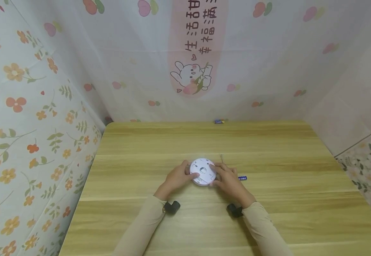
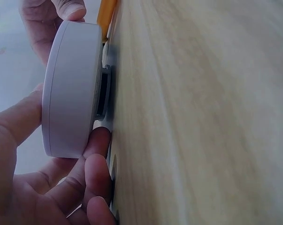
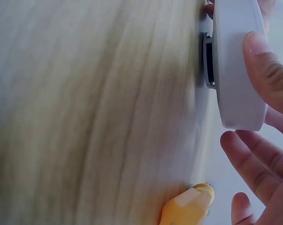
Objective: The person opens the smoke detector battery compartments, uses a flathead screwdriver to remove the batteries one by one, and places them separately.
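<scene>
A round white smoke detector point(image 1: 203, 173) is held between both hands, low over the wooden table. Its flat back with small slots and a centre hole faces up; on its underside a dark-slotted raised part point(image 2: 103, 93) points at the tabletop. My left hand point(image 1: 179, 176) grips the left side, thumb on the upper face and fingers curled under the edge. From the right, my right hand point(image 1: 228, 179) holds it, with the thumb point(image 3: 263, 65) against the side wall and a finger on the upper face. A screwdriver with an orange handle point(image 3: 186, 208) lies beside the right hand.
A blue battery point(image 1: 242, 178) lies just right of the right hand. Another battery point(image 1: 219, 121) is at the table's back edge, by the printed curtain point(image 1: 134, 71). The screwdriver's thin shaft point(image 1: 222, 158) extends beyond the right hand. Floral cloth point(image 1: 38, 124) hangs on the left.
</scene>
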A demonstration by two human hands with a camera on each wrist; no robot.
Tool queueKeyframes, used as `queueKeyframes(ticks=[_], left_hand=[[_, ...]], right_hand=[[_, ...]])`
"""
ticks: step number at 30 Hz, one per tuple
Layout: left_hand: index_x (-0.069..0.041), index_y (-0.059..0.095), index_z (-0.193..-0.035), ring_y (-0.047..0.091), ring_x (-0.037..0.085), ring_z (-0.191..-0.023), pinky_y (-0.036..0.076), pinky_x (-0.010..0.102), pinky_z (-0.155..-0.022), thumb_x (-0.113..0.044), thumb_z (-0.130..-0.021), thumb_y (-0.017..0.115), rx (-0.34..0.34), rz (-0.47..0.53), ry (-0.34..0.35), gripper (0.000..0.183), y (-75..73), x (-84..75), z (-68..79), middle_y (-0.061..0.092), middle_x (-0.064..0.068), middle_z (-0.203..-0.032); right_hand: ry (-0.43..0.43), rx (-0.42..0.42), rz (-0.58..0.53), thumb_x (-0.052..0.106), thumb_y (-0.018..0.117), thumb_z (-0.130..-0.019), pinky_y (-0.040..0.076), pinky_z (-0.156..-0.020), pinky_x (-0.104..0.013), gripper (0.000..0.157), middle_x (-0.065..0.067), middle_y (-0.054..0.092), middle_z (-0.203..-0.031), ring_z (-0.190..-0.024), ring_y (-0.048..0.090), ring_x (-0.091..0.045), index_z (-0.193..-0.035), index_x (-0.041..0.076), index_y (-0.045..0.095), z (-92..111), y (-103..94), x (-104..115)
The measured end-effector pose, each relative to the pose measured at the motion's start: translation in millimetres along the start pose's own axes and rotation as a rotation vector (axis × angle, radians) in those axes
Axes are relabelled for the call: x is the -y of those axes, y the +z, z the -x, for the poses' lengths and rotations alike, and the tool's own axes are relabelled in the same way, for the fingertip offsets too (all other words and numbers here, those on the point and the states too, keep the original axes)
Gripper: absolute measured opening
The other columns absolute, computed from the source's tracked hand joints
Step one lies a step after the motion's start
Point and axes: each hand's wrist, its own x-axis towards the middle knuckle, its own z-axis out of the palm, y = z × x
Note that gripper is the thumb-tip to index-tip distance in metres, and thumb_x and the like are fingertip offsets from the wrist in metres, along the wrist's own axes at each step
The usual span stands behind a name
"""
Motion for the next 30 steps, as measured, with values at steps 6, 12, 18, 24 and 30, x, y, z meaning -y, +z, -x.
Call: queueKeyframes(ticks=[6, 12, 18, 24, 30], left_hand=[[-0.011, 0.052, -0.125, 0.059, 0.018, -0.081, 0.046, 0.033, -0.070, -0.047, -0.090, 0.062, 0.006, 0.004, -0.015, 0.051, -0.2, 0.6, -1.0, 0.065, 0.005, -0.092], [-0.012, 0.053, -0.127, 0.064, 0.031, -0.105, 0.049, 0.047, -0.088, -0.042, -0.093, 0.059, 0.008, 0.035, -0.010, 0.045, -1.9, 1.3, -1.1, 0.069, 0.015, -0.111], [-0.013, 0.056, -0.126, 0.060, 0.036, -0.118, 0.044, 0.053, -0.100, -0.041, -0.095, 0.057, -0.005, 0.061, -0.022, 0.042, -4.2, 0.6, -2.5, 0.066, 0.018, -0.122], [-0.014, 0.056, -0.126, 0.061, 0.036, -0.116, 0.045, 0.053, -0.097, -0.042, -0.094, 0.057, -0.011, 0.049, -0.017, 0.042, -4.5, 1.3, -3.3, 0.067, 0.018, -0.120], [-0.013, 0.051, -0.131, 0.064, 0.030, -0.103, 0.049, 0.047, -0.085, -0.047, -0.095, 0.055, -0.003, 0.004, 0.001, 0.050, -0.3, 3.3, -2.2, 0.067, 0.014, -0.115]], right_hand=[[-0.011, -0.025, 0.018, 0.024, 0.079, -0.075, 0.029, -0.093, -0.048, 0.067, -0.018, 0.055, -0.134, -0.124, 0.053, -0.036, -0.134, 0.003, 0.055, 0.8, 0.0, 0.8], [-0.006, -0.057, 0.027, 0.024, 0.080, -0.074, 0.031, -0.091, -0.047, 0.061, -0.018, 0.058, -0.131, -0.123, 0.054, -0.037, -0.128, 0.003, 0.060, 0.7, 0.4, 3.8], [0.009, -0.095, 0.050, 0.022, 0.082, -0.071, 0.032, -0.088, -0.046, 0.056, -0.018, 0.060, -0.130, -0.121, 0.056, -0.036, -0.121, 0.003, 0.064, 0.5, 2.1, 4.2], [0.014, -0.088, 0.042, 0.023, 0.082, -0.072, 0.032, -0.091, -0.047, 0.056, -0.017, 0.059, -0.132, -0.123, 0.054, -0.037, -0.121, 0.004, 0.064, -0.7, 2.1, 1.9], [0.020, -0.052, 0.025, 0.026, 0.081, -0.074, 0.031, -0.094, -0.048, 0.058, -0.017, 0.058, -0.134, -0.126, 0.052, -0.037, -0.125, 0.005, 0.062, 0.4, 0.8, -1.4]])
